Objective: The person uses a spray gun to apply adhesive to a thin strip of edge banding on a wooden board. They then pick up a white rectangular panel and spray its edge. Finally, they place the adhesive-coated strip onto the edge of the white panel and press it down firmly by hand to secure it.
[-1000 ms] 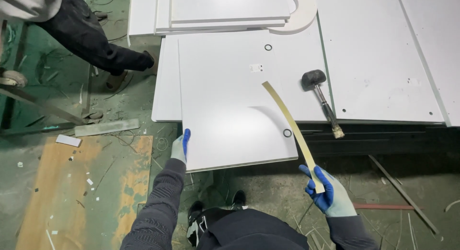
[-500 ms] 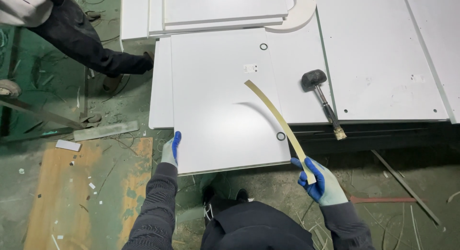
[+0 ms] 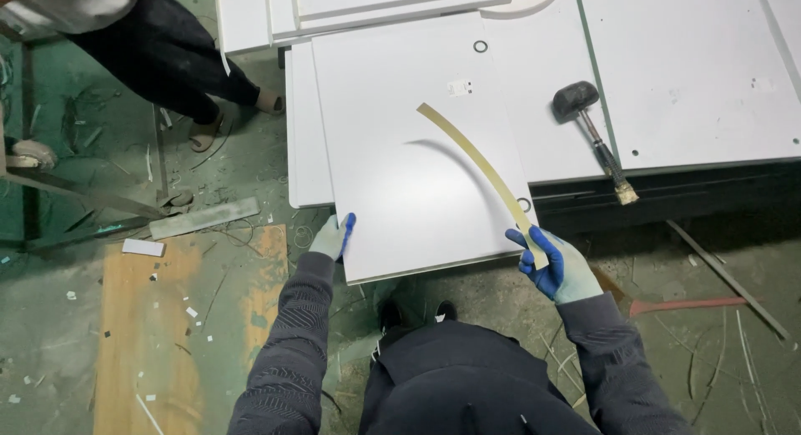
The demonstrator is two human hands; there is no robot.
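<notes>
A large white panel lies tilted over other white boards. My left hand, in a blue and grey glove, grips the panel's near left corner. My right hand, gloved the same way, pinches the near end of a long, curved yellowish strip that arcs up over the panel and casts a shadow on it. The strip's far end hangs free above the panel's middle.
A black rubber mallet lies on a white board to the right. More white boards are stacked at the back. Another person's legs stand at the top left. A wooden sheet and scraps cover the green floor.
The panel has slid nearer to me with my left hand on its corner. My right hand has kept hold of the strip, and the view has shifted left.
</notes>
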